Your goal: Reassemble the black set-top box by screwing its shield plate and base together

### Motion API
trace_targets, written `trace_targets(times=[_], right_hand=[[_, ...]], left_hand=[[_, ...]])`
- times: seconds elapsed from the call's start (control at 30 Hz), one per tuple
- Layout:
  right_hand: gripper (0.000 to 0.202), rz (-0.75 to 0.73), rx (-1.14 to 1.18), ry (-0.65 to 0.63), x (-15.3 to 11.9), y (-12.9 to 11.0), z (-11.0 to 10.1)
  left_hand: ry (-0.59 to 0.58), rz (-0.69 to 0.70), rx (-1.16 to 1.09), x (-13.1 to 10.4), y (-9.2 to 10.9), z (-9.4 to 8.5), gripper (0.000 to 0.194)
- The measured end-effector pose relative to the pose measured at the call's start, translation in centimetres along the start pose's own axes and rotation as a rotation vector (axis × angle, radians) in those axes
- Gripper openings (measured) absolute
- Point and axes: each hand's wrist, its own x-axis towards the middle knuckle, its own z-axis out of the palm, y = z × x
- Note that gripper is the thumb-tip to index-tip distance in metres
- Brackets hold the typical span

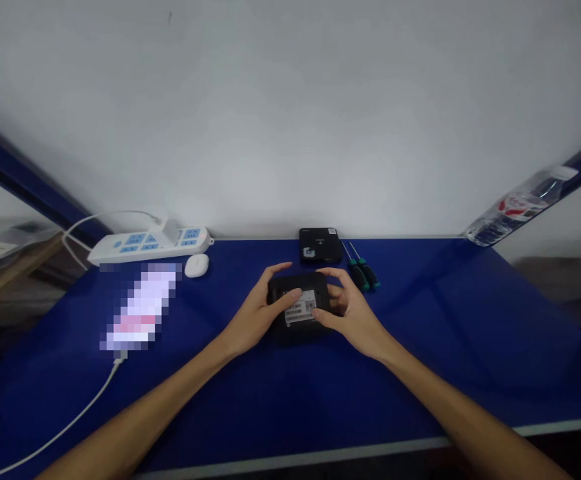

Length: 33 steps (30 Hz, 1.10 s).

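Note:
A black box-shaped device [298, 335] with a white barcode label is held between my two hands, label side up, over the middle of the blue table. My left hand [258, 310] grips its left side, thumb lying on the label. On the right side, my right hand [353, 317] has its thumb at the label's right edge and its other fingers bent at the far side. The underside of the device and some fingertips are hidden. Just beyond lies a second flat black box [319, 245] with a sticker at one corner. Two green-and-black screwdrivers [364, 273] rest to its right.
At the back left a white power strip [143, 248] lies by the wall, with a charger and cable plugged in. A small white case [197, 265] sits before it. A blurred-out phone [143, 307] trails a white cable. A plastic bottle [520, 208] stands at the back right.

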Motion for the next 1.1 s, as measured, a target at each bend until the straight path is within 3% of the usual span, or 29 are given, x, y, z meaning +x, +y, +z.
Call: trace_targets(times=[0.43, 0.63, 0.73, 1.1], right_hand=[[0.065, 0.038, 0.073, 0.052, 0.0, 0.0, 0.0], [0.064, 0.045, 0.048, 0.121, -0.2, -0.6, -0.4], [0.064, 0.057, 0.031, 0.14, -0.2, -0.7, -0.4], [0.064, 0.093, 0.045, 0.157, -0.1, -0.9, -0.3]], left_hand=[[-0.041, 0.056, 0.016, -0.1, -0.4, -0.3, 0.067], [-0.136, 0.074, 0.012, -0.3, -0.4, -0.2, 0.107], [-0.127, 0.089, 0.041, -0.5, -0.3, 0.0, 0.121], [-0.098, 0.106, 0.088, -0.2, -0.8, 0.1, 0.122]])
